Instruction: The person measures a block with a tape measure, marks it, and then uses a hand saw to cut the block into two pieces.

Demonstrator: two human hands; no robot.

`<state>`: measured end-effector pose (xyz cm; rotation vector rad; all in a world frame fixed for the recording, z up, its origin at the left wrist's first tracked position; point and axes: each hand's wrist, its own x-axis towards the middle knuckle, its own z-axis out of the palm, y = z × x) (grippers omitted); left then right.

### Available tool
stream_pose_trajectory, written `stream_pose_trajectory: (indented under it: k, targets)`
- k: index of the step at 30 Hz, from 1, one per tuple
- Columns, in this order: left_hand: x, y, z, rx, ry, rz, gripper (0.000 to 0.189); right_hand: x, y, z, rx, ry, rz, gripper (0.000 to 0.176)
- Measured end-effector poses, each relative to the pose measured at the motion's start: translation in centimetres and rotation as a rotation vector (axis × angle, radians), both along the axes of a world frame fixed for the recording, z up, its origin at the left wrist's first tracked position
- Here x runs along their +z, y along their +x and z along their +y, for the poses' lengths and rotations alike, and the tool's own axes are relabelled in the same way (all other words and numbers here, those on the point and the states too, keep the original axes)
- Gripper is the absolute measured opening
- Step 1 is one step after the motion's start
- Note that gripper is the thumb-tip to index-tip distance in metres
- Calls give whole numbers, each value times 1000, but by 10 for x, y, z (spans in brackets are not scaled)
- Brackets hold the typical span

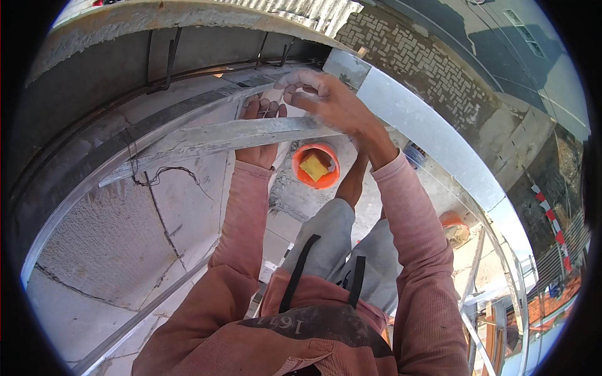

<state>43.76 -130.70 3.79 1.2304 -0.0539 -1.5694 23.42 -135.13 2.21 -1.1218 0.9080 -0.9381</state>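
Observation:
My left hand point(259, 153) is behind a pale, dusty bar point(207, 136); its palm shows below and its bent fingertips above. The fingers are drawn together around something too thin to make out. Over the far side of the bar, my right hand point(326, 100) curls its fingers and thumb toward the left fingertips. A faint pale strand seems to run between the hands, and what the right fingers pinch is too small to name. Dark twisted wire point(166, 175) hangs from the bar left of my hands.
Below stands an orange bucket point(297, 168) with a yellow item point(313, 167) inside. A curved dark frame point(94, 125) arches on the left, beside pale panels point(106, 244). White ledge point(426, 125) curves along the right. Another orange bucket point(454, 224) sits lower right, and red-white tape point(551, 214) hangs beyond.

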Motion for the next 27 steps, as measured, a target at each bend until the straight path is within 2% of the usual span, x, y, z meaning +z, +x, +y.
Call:
stream_pose_trajectory:
  k: [1, 4, 7, 10, 13, 20, 23, 27]
  targets:
    - [2, 1, 3, -23, -60, -47, 23, -2, 2, 3, -35, -32, 36, 36]
    - [22, -24, 7, 39, -146, -268, 19, -1, 1, 4, 4, 128, 270, 41]
    - [41, -47, 7, 75, -115, -693, 32, 7, -7, 3, 98, 150, 332, 40]
    - [28, -31, 17, 61, -235, -910, 33, 14, -13, -1, 90, 47, 330, 34]
    - [25, -27, 17, 35, -349, -1086, 33, 30, -17, -1, 62, 54, 357, 31]
    - [20, -34, 32, -109, -100, -889, 32, 39, -28, 20, 81, -57, 412, 32]
    - [9, -38, 35, -73, 1, -838, 34, 39, -31, 19, 127, -10, 374, 34]
    - [8, -36, 44, 23, -14, -778, 20, 37, -34, 10, 142, -24, 427, 34]
